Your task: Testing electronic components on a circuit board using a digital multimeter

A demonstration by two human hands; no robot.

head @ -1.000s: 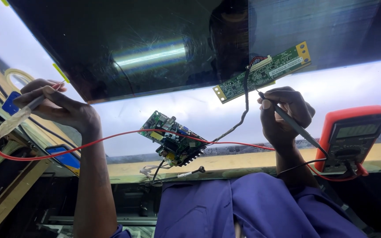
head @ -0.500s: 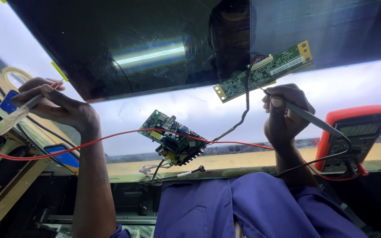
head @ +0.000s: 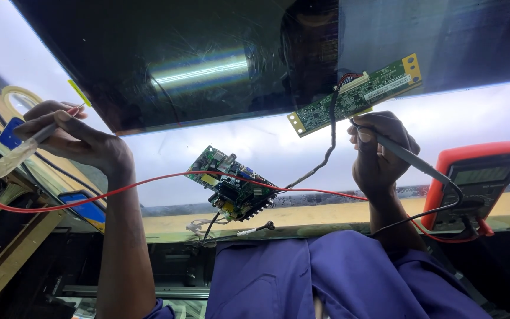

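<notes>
Left hand: the left hand [head: 75, 139] is raised at the left of the view, fingers pinched shut round a red probe [head: 42, 133] that runs through the grip, its red tip poking out above the fingers.
Red lead: a red lead [head: 149, 180] leaves the lower end of that probe, loops down under the hand, then crosses to the right behind the wrist, over the small board and on to the meter.
Right hand: the right hand [head: 379, 156] is up at the right, closed on a black probe [head: 399, 150] held like a pen, its tip at the thumb end just under the strip board.
Black lead: a black lead [head: 444, 204] curves from the probe's rear end down to the meter.
Strip board: a long green strip board [head: 355, 94] lies tilted at the lower edge of the dark panel [head: 178, 53], just above the right hand; whether the tip touches it I cannot tell.
Small board: a green small board [head: 231, 183] with a black heat sink sits between the two hands, well apart from both, joined to the strip board by a dark cable [head: 326, 147].
Meter: an orange meter [head: 473, 183] stands just beside the right wrist.
</notes>
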